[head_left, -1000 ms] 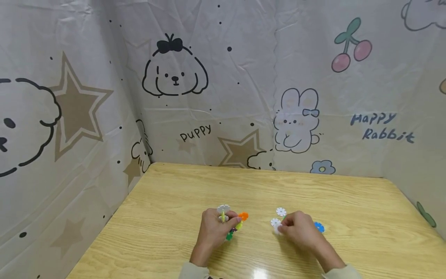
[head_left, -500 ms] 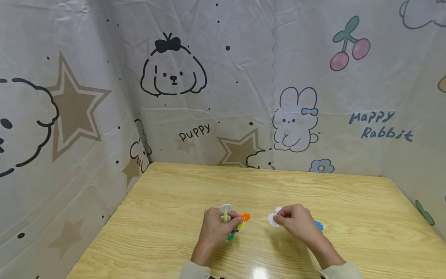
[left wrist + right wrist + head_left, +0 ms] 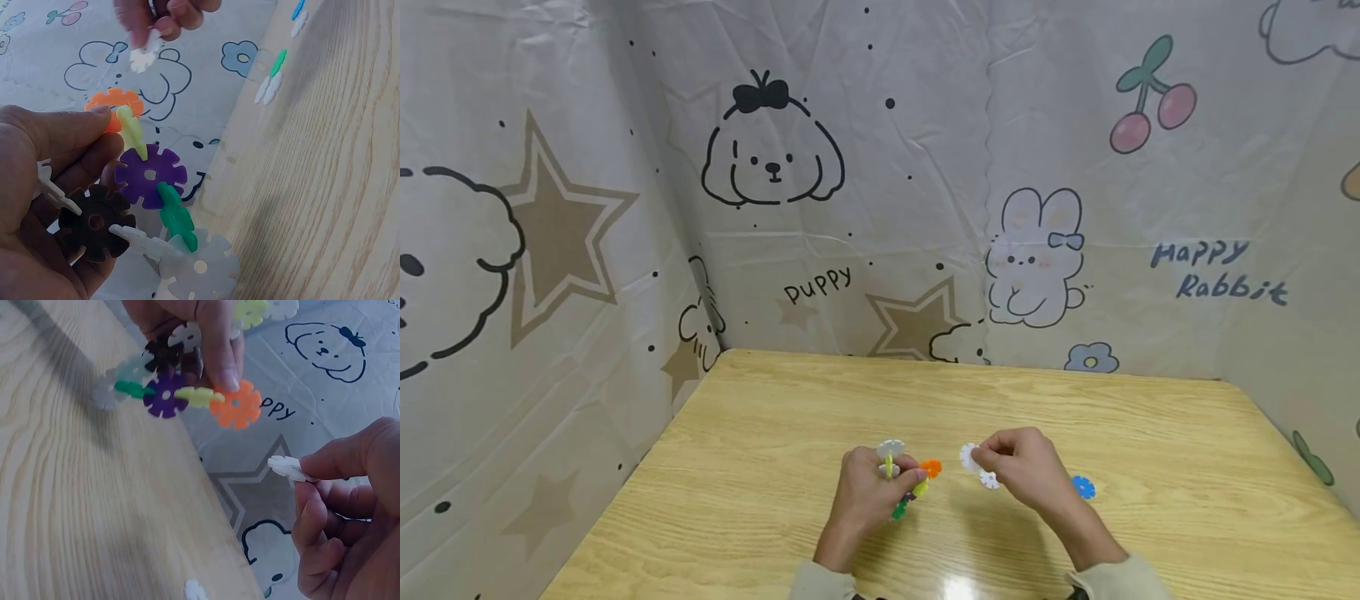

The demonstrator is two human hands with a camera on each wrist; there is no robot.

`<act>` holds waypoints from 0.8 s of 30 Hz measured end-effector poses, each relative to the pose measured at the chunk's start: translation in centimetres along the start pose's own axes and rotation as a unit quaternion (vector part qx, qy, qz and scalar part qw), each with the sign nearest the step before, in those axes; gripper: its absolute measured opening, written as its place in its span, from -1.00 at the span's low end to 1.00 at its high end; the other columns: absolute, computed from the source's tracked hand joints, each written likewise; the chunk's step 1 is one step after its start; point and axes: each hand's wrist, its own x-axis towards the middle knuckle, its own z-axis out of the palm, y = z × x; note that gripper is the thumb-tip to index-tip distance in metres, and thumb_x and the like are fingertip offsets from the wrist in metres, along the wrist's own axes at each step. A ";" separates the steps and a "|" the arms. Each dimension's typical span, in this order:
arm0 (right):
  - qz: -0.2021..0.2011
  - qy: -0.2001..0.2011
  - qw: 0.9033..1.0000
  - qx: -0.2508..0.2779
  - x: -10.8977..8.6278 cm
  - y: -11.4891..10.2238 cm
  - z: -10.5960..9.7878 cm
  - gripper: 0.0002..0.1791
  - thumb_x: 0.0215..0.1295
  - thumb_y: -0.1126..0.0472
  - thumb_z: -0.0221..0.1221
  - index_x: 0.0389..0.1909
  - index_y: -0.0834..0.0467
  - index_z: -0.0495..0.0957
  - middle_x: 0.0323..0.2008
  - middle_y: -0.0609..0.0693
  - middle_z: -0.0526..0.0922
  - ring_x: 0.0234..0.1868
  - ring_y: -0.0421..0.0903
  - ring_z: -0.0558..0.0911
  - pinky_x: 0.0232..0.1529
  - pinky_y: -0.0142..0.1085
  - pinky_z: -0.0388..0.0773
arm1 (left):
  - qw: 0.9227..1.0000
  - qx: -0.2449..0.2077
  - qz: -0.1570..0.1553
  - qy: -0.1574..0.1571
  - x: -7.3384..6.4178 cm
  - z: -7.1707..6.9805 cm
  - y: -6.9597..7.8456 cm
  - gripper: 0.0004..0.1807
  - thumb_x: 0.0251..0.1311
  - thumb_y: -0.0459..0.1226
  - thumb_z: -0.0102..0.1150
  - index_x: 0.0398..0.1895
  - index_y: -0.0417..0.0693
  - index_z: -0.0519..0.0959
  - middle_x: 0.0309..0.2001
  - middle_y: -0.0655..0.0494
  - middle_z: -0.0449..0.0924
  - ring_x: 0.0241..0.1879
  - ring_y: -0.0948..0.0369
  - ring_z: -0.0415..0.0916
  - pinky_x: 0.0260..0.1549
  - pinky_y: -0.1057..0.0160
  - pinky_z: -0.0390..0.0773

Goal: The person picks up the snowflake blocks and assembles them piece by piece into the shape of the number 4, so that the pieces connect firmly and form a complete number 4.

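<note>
My left hand (image 3: 865,496) grips a chain of slotted plastic snowflake discs, joined edge to edge. In the left wrist view, the thumb presses an orange disc (image 3: 115,97). A pale yellow disc (image 3: 130,132) links it to a purple disc (image 3: 169,181), followed by a green disc (image 3: 177,215) and a translucent grey disc (image 3: 215,275). A black disc (image 3: 81,231) lies near the curled fingers, with white discs slotted into it. To the right, my right hand (image 3: 1030,471) pinches a loose white disc (image 3: 286,467) between thumb and fingertips, raised above the table and apart from the chain.
A white disc (image 3: 988,480) lies on the wooden table (image 3: 820,400) beneath my right hand. Farther right is a blue disc (image 3: 1083,487). A green disc (image 3: 279,62) lies beside white ones in the left wrist view. Printed cloth (image 3: 895,208) hangs behind the table.
My right hand has lifted the white disc off the table and carried it left toward the chain, uncovering another white disc. My left hand has barely moved and keeps its hold.
</note>
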 end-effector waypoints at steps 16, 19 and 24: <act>-0.026 -0.018 0.999 0.027 0.4 -1.7 1.2 -0.84 0.23 0.28 0.28 -0.52 0.20 0.71 -0.61 -0.03 0.58 -0.67 -0.19 0.33 -0.68 -0.39 0.25 | 0.999 0.033 0.007 -0.005 0.1 0.2 0.1 -0.90 0.10 -0.37 0.46 -0.52 -0.18 0.74 -0.58 0.16 0.67 -0.61 0.13 0.63 -0.57 0.34 0.58; -0.030 -0.020 0.999 0.023 0.4 -1.9 1.3 -0.84 0.22 0.27 0.28 -0.53 0.20 0.71 -0.63 -0.04 0.56 -0.69 -0.21 0.30 -0.68 -0.39 0.23 | 1.000 0.027 0.010 -0.006 0.1 0.2 0.0 -0.90 0.10 -0.37 0.46 -0.52 -0.17 0.74 -0.59 0.15 0.67 -0.63 0.14 0.61 -0.60 0.33 0.57; -0.026 -0.018 0.999 0.014 0.5 -1.9 1.5 -0.83 0.18 0.27 0.28 -0.58 0.19 0.69 -0.63 -0.07 0.57 -0.71 -0.22 0.24 -0.68 -0.40 0.19 | 0.999 0.037 0.024 -0.007 0.1 0.3 0.0 -0.90 0.11 -0.37 0.46 -0.52 -0.15 0.74 -0.60 0.18 0.65 -0.68 0.33 0.53 -0.67 0.38 0.50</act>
